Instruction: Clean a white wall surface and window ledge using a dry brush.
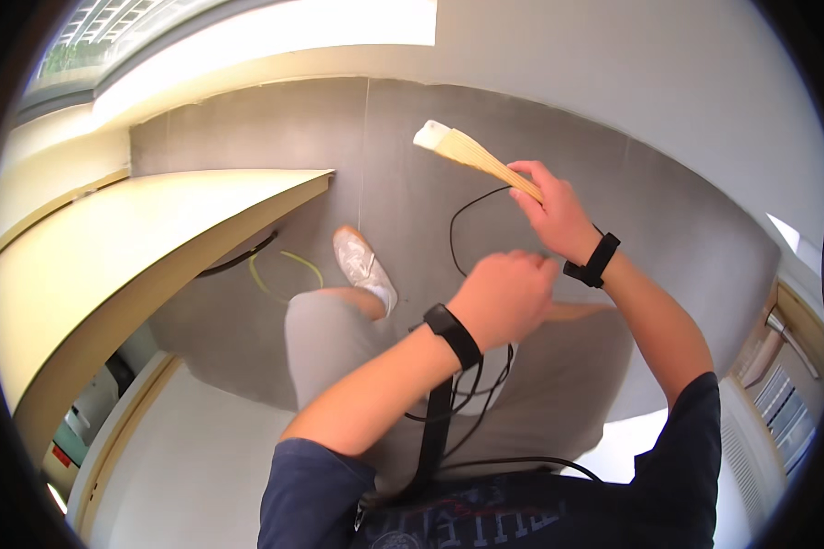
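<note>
Head view: the right hand [558, 215] reaches forward, fingers [533, 170] gripping a tan ribbed stick [476, 156]; the left hand [505, 295] curls, contents hidden.

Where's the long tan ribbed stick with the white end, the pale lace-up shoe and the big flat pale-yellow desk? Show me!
Long tan ribbed stick [483, 162]: head view, ribbed middle.
Pale lace-up shoe [359, 261]: head view, its upper.
Flat pale-yellow desk [128, 240]: head view, bare top.

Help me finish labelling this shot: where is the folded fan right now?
The folded fan is in the head view's upper part, right of centre, held in the right hand, beyond the left hand, white end pointing up-left.
</note>
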Tool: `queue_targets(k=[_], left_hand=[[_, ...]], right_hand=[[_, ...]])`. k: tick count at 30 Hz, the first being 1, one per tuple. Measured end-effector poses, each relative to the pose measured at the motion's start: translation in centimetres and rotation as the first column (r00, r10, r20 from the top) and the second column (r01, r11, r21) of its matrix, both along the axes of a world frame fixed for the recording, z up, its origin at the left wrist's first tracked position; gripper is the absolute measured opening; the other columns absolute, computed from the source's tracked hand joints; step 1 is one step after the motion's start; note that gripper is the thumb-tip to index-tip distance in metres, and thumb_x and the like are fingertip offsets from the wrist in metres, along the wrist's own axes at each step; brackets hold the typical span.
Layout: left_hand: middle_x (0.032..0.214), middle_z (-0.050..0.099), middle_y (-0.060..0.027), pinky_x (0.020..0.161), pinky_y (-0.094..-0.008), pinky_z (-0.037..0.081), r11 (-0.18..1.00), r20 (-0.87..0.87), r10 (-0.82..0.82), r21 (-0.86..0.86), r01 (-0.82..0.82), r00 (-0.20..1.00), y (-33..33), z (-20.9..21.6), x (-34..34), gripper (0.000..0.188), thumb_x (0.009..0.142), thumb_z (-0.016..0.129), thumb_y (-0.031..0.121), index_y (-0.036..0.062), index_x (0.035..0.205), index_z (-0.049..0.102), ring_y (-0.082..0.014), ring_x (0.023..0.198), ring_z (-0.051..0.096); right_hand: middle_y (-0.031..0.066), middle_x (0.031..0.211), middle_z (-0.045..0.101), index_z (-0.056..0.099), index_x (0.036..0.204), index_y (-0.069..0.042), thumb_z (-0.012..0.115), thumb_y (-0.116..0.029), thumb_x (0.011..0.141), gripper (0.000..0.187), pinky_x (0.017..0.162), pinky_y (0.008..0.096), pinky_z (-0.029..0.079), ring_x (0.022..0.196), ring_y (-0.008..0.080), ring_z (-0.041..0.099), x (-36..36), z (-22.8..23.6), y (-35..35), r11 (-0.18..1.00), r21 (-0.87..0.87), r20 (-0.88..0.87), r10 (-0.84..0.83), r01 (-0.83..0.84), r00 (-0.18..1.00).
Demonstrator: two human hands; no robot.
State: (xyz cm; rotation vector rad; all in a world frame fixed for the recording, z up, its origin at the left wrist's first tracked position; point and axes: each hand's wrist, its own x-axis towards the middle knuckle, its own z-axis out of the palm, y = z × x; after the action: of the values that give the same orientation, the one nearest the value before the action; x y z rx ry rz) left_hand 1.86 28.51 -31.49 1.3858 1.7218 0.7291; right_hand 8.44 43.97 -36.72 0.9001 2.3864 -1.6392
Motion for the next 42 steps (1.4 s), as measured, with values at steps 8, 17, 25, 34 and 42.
queue_targets(k=[8, 17, 25, 34, 42], left_hand=[[0.074, 0.062, -0.0039, 0.068, -0.0315, 0.042, 0.92, -0.349, -0.393, -0.143, 0.366, 0.851, 0.3, -7.6, -1.8, 0.009, 0.081, 0.062, 0.017, 0.0075, 0.08, 0.062, -0.0198, 0.074, 0.06], [0.079, 0.063, -0.008, 0.081, -0.0365, 0.047, 0.903, -0.643, -0.428, -0.282, 0.323, 0.635, 1.2, -7.7, -7.2, 0.024, 0.082, 0.061, 0.017, -0.0003, 0.098, 0.066, -0.0225, 0.076, 0.059], [0.085, 0.066, -0.011, 0.092, -0.0413, 0.048, 0.888, -0.6, -0.457, -0.264, 0.376, 0.657, 2.1, -6.3, -7.3, 0.029, 0.085, 0.059, 0.018, -0.0014, 0.105, 0.066, -0.0253, 0.082, 0.061], [0.087, 0.067, -0.0124, 0.094, -0.0424, 0.047, 0.881, -0.582, -0.472, -0.29, 0.374, 0.662, 3.0, -6.6, -7.2, 0.03, 0.087, 0.058, 0.018, -0.0017, 0.107, 0.066, -0.0266, 0.085, 0.063], [0.087, 0.067, -0.0136, 0.093, -0.0431, 0.047, 0.878, -0.599, -0.48, -0.329, 0.349, 0.641, 3.3, -6.3, -7.9, 0.03, 0.088, 0.056, 0.019, -0.0013, 0.108, 0.066, -0.0286, 0.085, 0.063]], right_hand=[[0.0168, 0.073, 0.063, 0.056, 0.119, -0.001, 0.054, -0.025, 0.099, 0.031, 0.061, 0.0413, 0.043, 0.065, 0.0318, 0.058, -10.8, -17.4, 4.7, 1.0, -0.024, 0.073, -0.011, 0.013, 0.997], [0.0201, 0.084, 0.068, 0.06, 0.118, -0.003, 0.044, -0.029, 0.103, 0.033, 0.071, 0.0485, 0.05, 0.082, 0.0402, 0.064, -19.2, -22.2, 6.0, 0.899, 0.385, 0.155, 0.16, -0.209, 0.975], [0.0187, 0.078, 0.067, 0.063, 0.11, -0.004, 0.045, -0.026, 0.102, 0.03, 0.066, 0.0512, 0.051, 0.073, 0.041, 0.064, -20.9, -22.9, 7.8, 0.824, 0.501, 0.247, 0.157, -0.265, 0.956], [0.0172, 0.073, 0.066, 0.063, 0.108, -0.005, 0.047, -0.025, 0.102, 0.026, 0.061, 0.049, 0.051, 0.068, 0.0389, 0.065, -19.7, -24.2, 9.5, 0.735, 0.637, 0.193, 0.141, -0.233, 0.971], [0.0139, 0.068, 0.065, 0.061, 0.112, -0.006, 0.049, -0.023, 0.101, 0.024, 0.054, 0.0467, 0.048, 0.061, 0.0369, 0.062, -21.7, -23.4, 8.8, 0.603, 0.709, 0.262, 0.255, -0.365, 0.931]])
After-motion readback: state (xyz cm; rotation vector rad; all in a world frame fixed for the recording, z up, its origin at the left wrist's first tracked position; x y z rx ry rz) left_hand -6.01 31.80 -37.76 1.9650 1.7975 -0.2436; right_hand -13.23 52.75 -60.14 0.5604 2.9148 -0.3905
